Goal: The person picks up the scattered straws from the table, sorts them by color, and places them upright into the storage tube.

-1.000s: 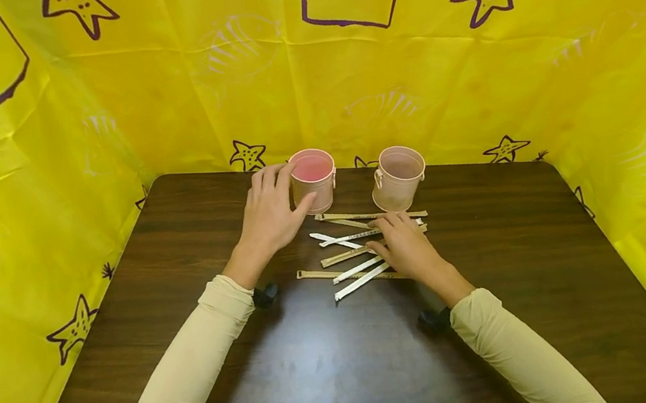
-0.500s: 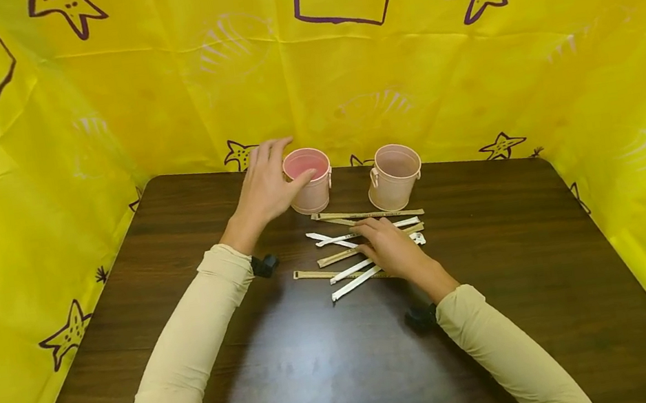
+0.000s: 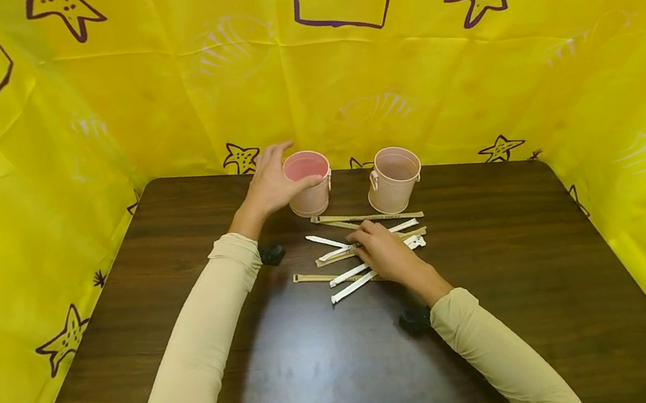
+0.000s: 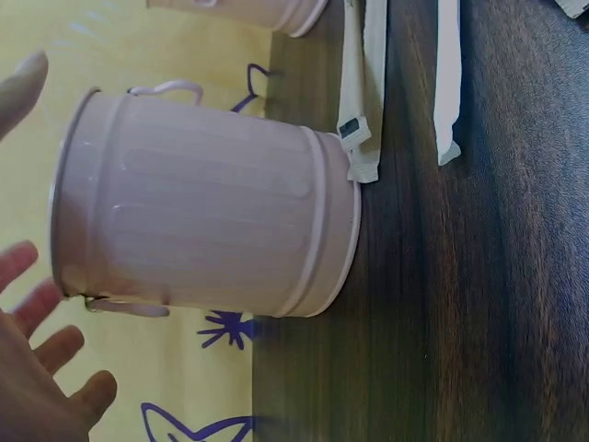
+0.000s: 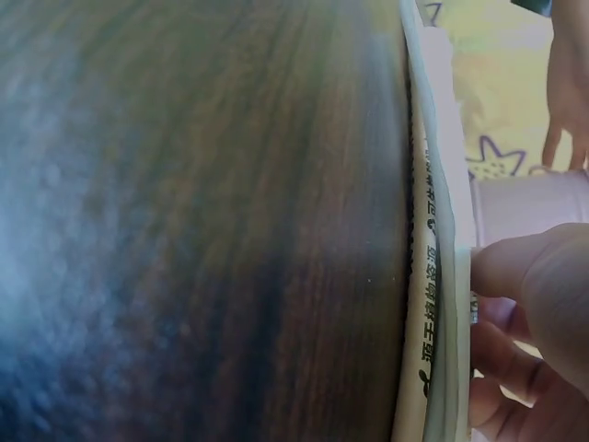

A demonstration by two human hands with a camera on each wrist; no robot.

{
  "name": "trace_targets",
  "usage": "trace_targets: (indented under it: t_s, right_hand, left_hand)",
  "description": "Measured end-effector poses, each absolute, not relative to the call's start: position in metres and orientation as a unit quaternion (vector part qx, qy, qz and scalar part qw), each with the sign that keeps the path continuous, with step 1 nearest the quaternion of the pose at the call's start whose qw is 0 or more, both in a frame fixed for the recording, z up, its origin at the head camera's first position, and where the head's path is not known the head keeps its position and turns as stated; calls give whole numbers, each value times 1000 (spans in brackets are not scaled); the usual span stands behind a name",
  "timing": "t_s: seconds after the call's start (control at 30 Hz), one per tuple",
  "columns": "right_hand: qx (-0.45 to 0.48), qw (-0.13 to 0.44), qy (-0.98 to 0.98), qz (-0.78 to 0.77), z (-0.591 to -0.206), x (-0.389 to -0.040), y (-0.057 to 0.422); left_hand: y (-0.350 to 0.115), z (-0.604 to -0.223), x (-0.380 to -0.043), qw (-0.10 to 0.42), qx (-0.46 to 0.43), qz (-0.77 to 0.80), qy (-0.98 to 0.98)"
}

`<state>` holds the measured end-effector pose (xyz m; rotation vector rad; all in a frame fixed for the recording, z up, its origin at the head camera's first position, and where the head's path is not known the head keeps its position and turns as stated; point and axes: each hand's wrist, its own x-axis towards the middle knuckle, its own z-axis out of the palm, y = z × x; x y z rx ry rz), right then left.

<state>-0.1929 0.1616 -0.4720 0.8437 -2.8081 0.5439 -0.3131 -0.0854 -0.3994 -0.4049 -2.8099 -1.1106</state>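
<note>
Two small pale pink pails stand upright at the back of the table: the left pail point(image 3: 310, 201) and the right pail point(image 3: 392, 195). My left hand point(image 3: 270, 185) spreads around the left pail, thumb over its rim; in the left wrist view its fingers look apart from the wall. In front of the pails lies a loose pile of paper-wrapped straws, some white, some brown. My right hand point(image 3: 390, 252) pinches a white wrapped straw point(image 3: 405, 225) in the pile, its middle hidden by the fingers. Dark printing shows on a wrapper point(image 5: 431, 295) in the right wrist view.
A brown wrapped straw point(image 3: 369, 216) lies just before the pails, and another white straw point(image 3: 351, 288) lies nearest the person. The dark wooden table point(image 3: 517, 284) meets a yellow patterned cloth point(image 3: 157, 101) behind and at both sides.
My left hand has moved back, up beside the left pail's rim. The right hand has shifted left over the pile, and the white straw under its fingers has swung its left end nearer me.
</note>
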Motion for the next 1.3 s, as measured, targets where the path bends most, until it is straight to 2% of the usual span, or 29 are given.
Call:
trace_targets:
  t_s: [0.67, 0.97, 1.3]
  right_hand:
    - [309, 91, -925, 203, -464, -189, 162]
    - [317, 122, -908, 246, -444, -190, 165]
    - [305, 136, -878, 343, -415, -188, 169]
  left_hand:
    - [-78, -421, -328, -24, -122, -478, -870]
    - [-76, -421, -329, -64, -111, -515, -848]
    - [-74, -423, -329, -73, -105, -537, -834]
